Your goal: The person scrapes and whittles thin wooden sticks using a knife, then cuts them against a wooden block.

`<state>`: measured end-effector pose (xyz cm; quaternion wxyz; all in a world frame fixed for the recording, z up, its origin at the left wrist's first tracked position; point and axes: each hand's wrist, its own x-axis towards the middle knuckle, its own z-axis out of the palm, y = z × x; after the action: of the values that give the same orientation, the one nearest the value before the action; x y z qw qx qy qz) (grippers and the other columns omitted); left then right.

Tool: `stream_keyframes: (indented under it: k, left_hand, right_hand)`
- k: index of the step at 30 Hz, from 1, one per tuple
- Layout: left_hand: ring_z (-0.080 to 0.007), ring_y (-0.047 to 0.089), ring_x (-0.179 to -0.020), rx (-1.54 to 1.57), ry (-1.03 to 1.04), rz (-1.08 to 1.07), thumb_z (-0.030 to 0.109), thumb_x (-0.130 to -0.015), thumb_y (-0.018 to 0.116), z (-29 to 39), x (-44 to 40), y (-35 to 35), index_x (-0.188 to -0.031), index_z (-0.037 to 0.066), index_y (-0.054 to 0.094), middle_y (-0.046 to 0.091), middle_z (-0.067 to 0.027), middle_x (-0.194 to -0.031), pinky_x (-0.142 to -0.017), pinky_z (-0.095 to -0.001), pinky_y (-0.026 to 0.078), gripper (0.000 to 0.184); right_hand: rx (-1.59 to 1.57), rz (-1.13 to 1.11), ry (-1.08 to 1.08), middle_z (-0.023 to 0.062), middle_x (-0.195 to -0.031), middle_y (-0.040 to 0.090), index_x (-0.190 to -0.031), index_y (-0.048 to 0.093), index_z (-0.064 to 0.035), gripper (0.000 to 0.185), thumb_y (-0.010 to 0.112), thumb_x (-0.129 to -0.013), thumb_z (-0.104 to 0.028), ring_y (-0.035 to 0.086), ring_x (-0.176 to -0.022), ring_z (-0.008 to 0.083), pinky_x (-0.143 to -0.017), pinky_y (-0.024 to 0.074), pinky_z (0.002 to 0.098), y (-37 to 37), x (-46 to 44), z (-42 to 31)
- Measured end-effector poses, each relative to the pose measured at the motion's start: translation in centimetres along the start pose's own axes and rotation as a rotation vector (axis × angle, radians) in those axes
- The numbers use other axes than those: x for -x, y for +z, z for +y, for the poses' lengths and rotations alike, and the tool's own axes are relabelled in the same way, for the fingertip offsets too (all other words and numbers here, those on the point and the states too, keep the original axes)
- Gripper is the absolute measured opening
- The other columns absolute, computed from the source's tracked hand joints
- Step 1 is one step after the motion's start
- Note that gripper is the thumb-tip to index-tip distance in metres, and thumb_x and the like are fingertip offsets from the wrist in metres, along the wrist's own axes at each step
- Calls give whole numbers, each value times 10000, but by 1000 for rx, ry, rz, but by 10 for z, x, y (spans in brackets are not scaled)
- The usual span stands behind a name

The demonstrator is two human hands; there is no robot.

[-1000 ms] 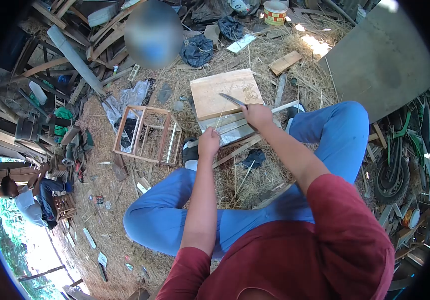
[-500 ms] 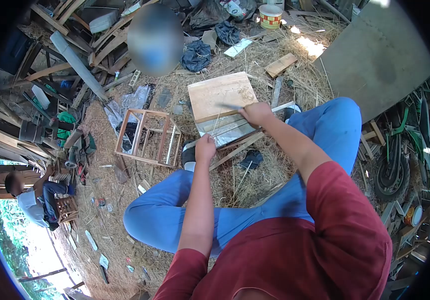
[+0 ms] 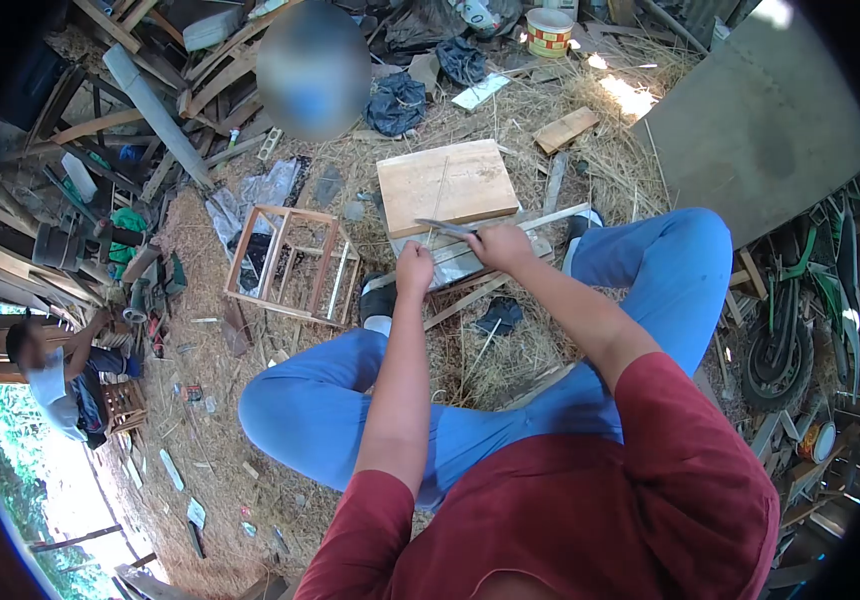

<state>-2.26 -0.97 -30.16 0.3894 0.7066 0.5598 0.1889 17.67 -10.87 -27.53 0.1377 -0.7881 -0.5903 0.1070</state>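
My right hand (image 3: 502,248) is closed around the handle of a knife (image 3: 440,226), its blade pointing left. My left hand (image 3: 414,268) pinches a thin light strip (image 3: 441,195) that rises across the face of a thick wooden board (image 3: 460,185). The blade lies close to the strip, just above my left fingers; whether it touches cannot be made out. Below the board, between my feet, are a shiny grey sheet (image 3: 458,267) and several wooden slats (image 3: 550,217).
An open wooden frame (image 3: 293,268) stands left of my foot. Black plastic bags (image 3: 396,104), a painted bucket (image 3: 549,34) and piled timber (image 3: 155,115) are farther out. Straw covers the ground. A large panel (image 3: 760,130) and a motorcycle wheel (image 3: 778,355) are at right. Another person (image 3: 60,385) sits at left.
My right hand has drawn the knife left and toward me, bringing the blade near my left hand. Curled shavings seen on the board before no longer show there.
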Motion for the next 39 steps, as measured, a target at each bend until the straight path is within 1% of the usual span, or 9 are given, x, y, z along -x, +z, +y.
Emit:
stream_keyframes:
  k: [17, 21, 26, 28, 32, 34, 36, 38, 39]
  left_hand:
    - [-478, 676, -1008, -78, 34, 66, 264, -1002, 525, 26, -10, 19, -1026, 36, 723, 724, -263, -1046, -880, -551, 525, 303]
    - [-475, 677, -1017, -45, 66, 25, 256, -1005, 523, 25, -12, 14, -1028, 16, 716, 724, -263, -1043, -881, -551, 523, 310]
    - [-451, 696, -958, -64, 79, 80, 269, -1002, 537, 16, -8, 15, -1007, 29, 720, 724, -258, -988, -846, -515, 530, 302]
    - [-451, 698, -959, -80, 78, 86, 267, -1004, 536, 21, -2, 15, -1006, 30, 719, 723, -259, -990, -843, -517, 531, 299]
    - [-462, 695, -951, -94, 57, 90, 253, -1011, 539, 22, 9, 10, -1052, 49, 710, 727, -251, -978, -834, -532, 532, 270]
    - [-465, 694, -947, -119, 100, 125, 250, -1013, 542, 30, 11, 6, -1065, 59, 705, 728, -247, -973, -832, -538, 532, 257]
    - [-477, 690, -933, -154, 29, 83, 250, -1015, 549, 30, 15, 3, -1063, 69, 692, 726, -250, -967, -816, -556, 531, 235]
    - [-488, 688, -923, -197, 50, 95, 260, -1017, 542, 25, 22, 1, -1054, 77, 685, 725, -257, -960, -797, -573, 532, 235]
    - [-499, 687, -913, -236, 66, 110, 270, -1019, 535, 23, 25, -1, -1045, 84, 678, 723, -265, -953, -778, -590, 534, 235]
  right_hand:
    - [33, 39, -137, 192, -705, 719, -738, 752, -67, 594, 537, -1028, -539, 721, -646, 393, -639, 584, 525, 5, -19, 10]
    - [-8, 21, 29, 189, -725, 728, -758, 763, -64, 587, 548, -1020, -544, 727, -666, 390, -652, 588, 520, -8, -26, 6]
    - [16, -10, -117, 190, -742, 733, -788, 777, -58, 592, 544, -1017, -551, 733, -703, 395, -673, 592, 516, -10, -23, 4]
    - [-13, 3, 94, 191, -740, 731, -784, 776, -58, 605, 537, -1017, -563, 731, -699, 399, -678, 594, 517, -6, -30, 5]
    - [102, -110, -184, 193, -773, 747, -798, 782, -58, 623, 485, -1053, -542, 741, -720, 398, -696, 598, 517, -16, -17, -5]
    - [-12, -57, 149, 194, -781, 751, -828, 787, -56, 614, 472, -1062, -528, 745, -728, 398, -694, 599, 514, -15, -29, 3]
    - [19, -53, 173, 193, -778, 750, -845, 790, -62, 611, 463, -1066, -529, 749, -734, 397, -695, 601, 511, -10, -23, 8]
    - [152, -87, -206, 190, -799, 758, -857, 798, -69, 619, 443, -1076, -526, 757, -749, 385, -698, 602, 509, -6, -16, 7]
    - [150, -84, -206, 190, -799, 758, -857, 798, -69, 619, 443, -1076, -526, 757, -749, 385, -698, 602, 509, -8, -18, 8]
